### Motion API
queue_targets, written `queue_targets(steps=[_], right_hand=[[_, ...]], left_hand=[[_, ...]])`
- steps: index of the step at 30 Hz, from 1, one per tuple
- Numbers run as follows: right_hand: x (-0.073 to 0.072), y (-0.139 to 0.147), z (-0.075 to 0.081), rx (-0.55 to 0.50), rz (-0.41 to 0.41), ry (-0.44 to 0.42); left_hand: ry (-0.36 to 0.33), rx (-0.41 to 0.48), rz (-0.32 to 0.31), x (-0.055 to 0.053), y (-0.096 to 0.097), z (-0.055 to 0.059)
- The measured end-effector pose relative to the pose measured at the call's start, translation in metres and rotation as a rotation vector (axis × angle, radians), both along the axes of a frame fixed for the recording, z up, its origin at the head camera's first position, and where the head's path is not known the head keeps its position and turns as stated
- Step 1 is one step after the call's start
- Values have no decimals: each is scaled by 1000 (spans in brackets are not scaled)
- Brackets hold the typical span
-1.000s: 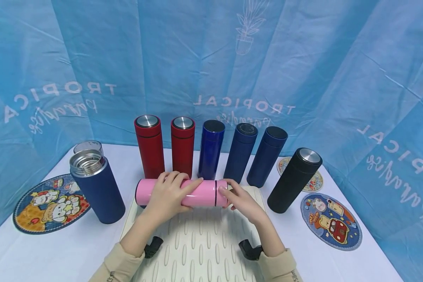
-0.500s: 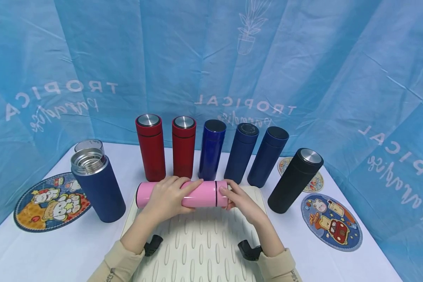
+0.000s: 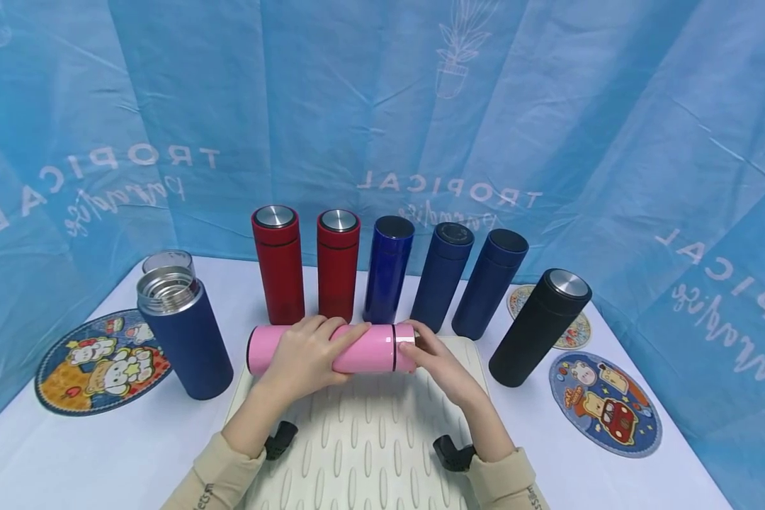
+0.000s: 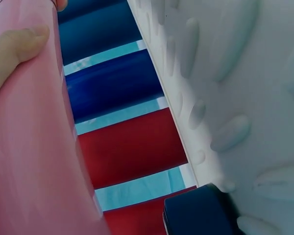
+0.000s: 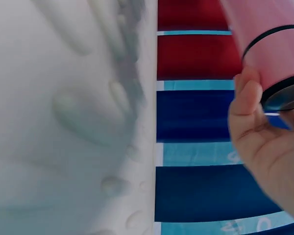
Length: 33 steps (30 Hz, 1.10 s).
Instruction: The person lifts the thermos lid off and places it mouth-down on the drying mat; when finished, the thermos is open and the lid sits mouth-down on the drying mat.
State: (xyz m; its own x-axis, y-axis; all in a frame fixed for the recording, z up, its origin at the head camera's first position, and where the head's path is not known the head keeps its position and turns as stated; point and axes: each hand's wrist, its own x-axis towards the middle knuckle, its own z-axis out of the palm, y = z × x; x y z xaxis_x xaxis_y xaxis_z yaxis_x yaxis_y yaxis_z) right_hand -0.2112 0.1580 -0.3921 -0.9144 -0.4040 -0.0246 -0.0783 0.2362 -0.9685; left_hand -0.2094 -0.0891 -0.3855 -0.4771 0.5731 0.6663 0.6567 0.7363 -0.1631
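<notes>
A glossy pink thermos bottle (image 3: pixel 377 347) lies level above the white ridged mat, its black base ring to the left and its cap (image 5: pixel 279 55) to the right. My left hand (image 3: pixel 306 352) grips the bottle's body from above, thumb along the near side. At the other end, my right hand (image 3: pixel 438 361) holds the pink cap between thumb and fingers, just beyond the black seam. The cap's metal end shows in the right wrist view. A dark blue cap-like piece (image 4: pixel 200 211) sits on the mat in the left wrist view, hidden behind the bottle in the head view.
Behind the white mat (image 3: pixel 357 453) stand two red thermoses (image 3: pixel 279 273), a glossy blue one (image 3: pixel 389 273) and two navy ones (image 3: pixel 443 280). A black thermos (image 3: pixel 535 333) is at right. An uncapped navy bottle (image 3: pixel 194 347) stands left, near a round cartoon mat (image 3: pixel 105 365).
The head view has shifted slightly, moving the whole scene a little rightward. Both hands keep their hold on the pink thermos; the right fingers have changed angle slightly at the cap.
</notes>
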Motion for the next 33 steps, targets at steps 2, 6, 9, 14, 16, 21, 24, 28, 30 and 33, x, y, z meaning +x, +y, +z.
queue_targets(steps=[2, 6, 9, 14, 16, 21, 24, 28, 30, 33], right_hand=[[-1, 1, -1, 4, 25, 22], [2, 2, 4, 27, 69, 111], [3, 3, 8, 45, 74, 155], [2, 6, 9, 64, 78, 137], [2, 7, 9, 79, 86, 129], [1, 11, 9, 121, 88, 96], [1, 12, 11, 115, 53, 73], [2, 11, 13, 104, 5, 40], [2, 11, 14, 93, 3, 16], [2, 10, 16, 62, 14, -17]], left_hand=[[-10, 10, 2, 0, -1, 1], [-68, 34, 15, -2, -2, -2], [-80, 49, 9, -3, -2, -4], [-36, 43, -16, -2, -1, -2], [-15, 30, -24, -3, -1, 0], [52, 15, -45, -3, -1, 4], [66, 22, -55, -3, -1, 6], [68, 20, -61, -2, 0, 7], [71, 17, -61, -1, 0, 8], [73, 17, -61, 0, 1, 9]])
